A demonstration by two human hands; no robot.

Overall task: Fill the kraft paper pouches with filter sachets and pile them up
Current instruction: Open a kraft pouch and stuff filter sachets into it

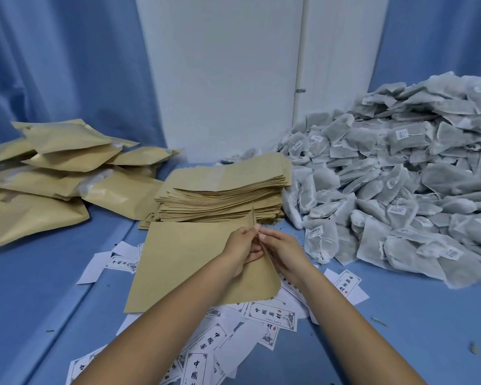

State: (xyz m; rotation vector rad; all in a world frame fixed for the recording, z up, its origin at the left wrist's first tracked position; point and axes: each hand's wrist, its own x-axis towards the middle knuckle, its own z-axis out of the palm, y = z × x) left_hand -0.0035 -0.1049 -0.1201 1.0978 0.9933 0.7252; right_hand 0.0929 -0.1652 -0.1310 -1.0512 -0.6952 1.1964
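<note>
A flat, empty kraft paper pouch [184, 259] lies in front of me on the blue surface. My left hand [240, 250] and my right hand [282, 250] both pinch its right edge, where one corner of the paper stands up between the fingertips. Behind it rises a stack of empty kraft pouches [225, 190]. A big heap of grey-white filter sachets [400, 184] with small tags fills the right side. Filled, puffy kraft pouches [67, 168] are piled at the left.
Several white printed labels [270, 315] lie scattered under and around the pouch, near my forearms. A blue cloth [39, 287] covers the work surface. Blue curtains and a white panel [225, 79] close off the back.
</note>
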